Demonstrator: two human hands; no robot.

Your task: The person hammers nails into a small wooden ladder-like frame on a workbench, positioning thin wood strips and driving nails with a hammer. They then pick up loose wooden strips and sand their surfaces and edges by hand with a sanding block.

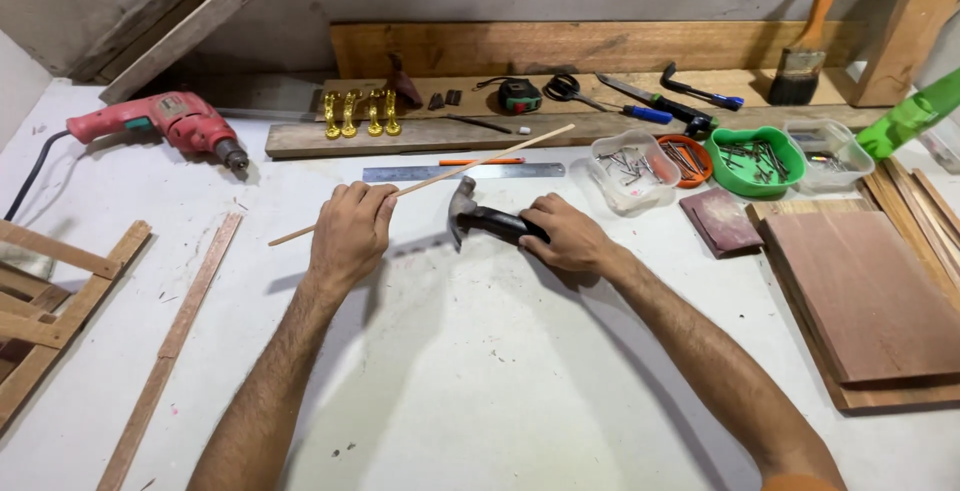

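My left hand (349, 231) grips a thin wooden dowel (480, 163) that slants from lower left up to the right above the white bench. My right hand (568, 234) holds the black handle of a claw hammer (466, 206), whose steel head points left, close to my left hand. A steel ruler (520, 170) and an orange pencil (480, 162) lie just beyond both hands.
A red power drill (170, 121) lies far left, and a wood strip (175, 336) near left. Brass fittings (360, 113), scissors (568, 88) and screwdrivers rest on a back plank. Tubs of nails (628, 166) and screws (760, 161) stand right. Stacked boards (865, 291) lie at right.
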